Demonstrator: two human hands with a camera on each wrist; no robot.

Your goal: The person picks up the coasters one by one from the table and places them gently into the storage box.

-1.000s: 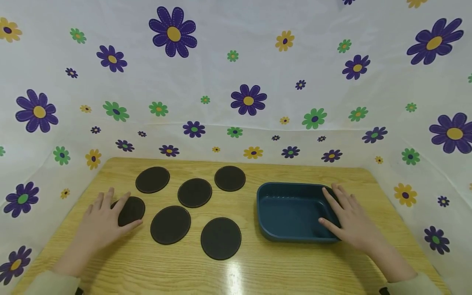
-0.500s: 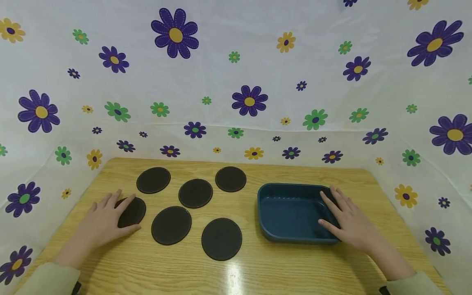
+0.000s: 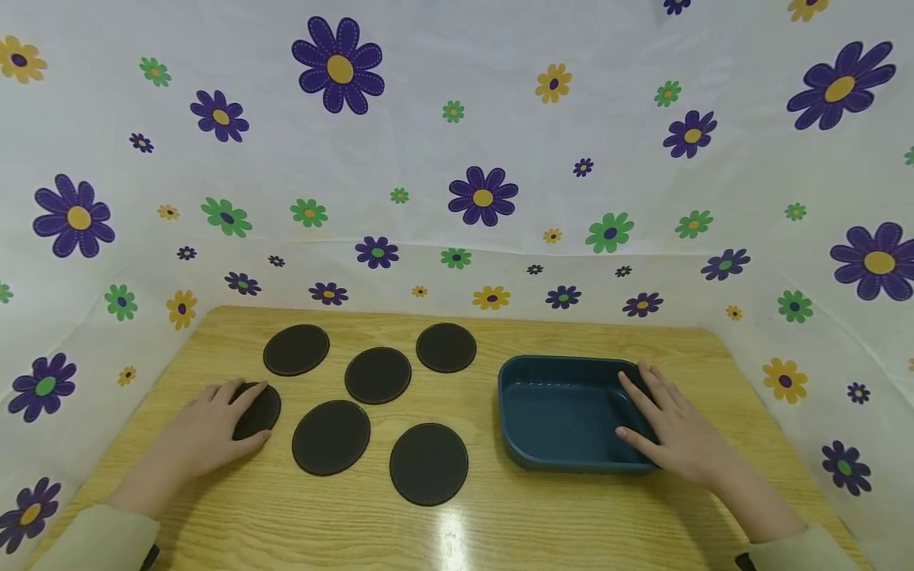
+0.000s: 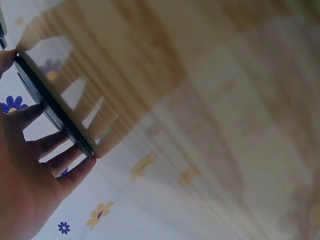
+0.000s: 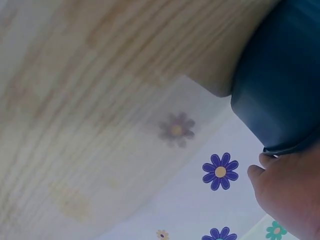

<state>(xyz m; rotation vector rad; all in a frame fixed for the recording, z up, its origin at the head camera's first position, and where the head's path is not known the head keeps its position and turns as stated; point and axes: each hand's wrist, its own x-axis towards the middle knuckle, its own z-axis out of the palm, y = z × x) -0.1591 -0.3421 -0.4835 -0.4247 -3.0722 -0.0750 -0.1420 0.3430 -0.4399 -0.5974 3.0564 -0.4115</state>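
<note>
Several black round coasters lie on the left half of the wooden table (image 3: 500, 523). My left hand (image 3: 232, 414) covers the leftmost coaster (image 3: 267, 410), fingers curled over its far edge and thumb at its near edge. In the left wrist view this coaster (image 4: 52, 112) shows edge-on between the thumb and the fingers (image 4: 57, 150), tilted off the wood. A dark blue rectangular tray (image 3: 557, 362) stands empty at the right. My right hand (image 3: 671, 432) rests on its right rim with straight fingers and the thumb inside. The right wrist view shows the tray's wall (image 5: 280, 85) and that hand (image 5: 292, 197).
The other coasters sit at the back left (image 3: 296, 350), middle (image 3: 378, 375), back centre (image 3: 446, 347), front left (image 3: 331, 437) and front centre (image 3: 428, 464). A white cloth with printed flowers (image 3: 457, 159) walls the table at the back and both sides.
My left hand's fingers have gone from lying flat on the leftmost coaster to curling round its edge. The right hand and the tray have stayed where they were.
</note>
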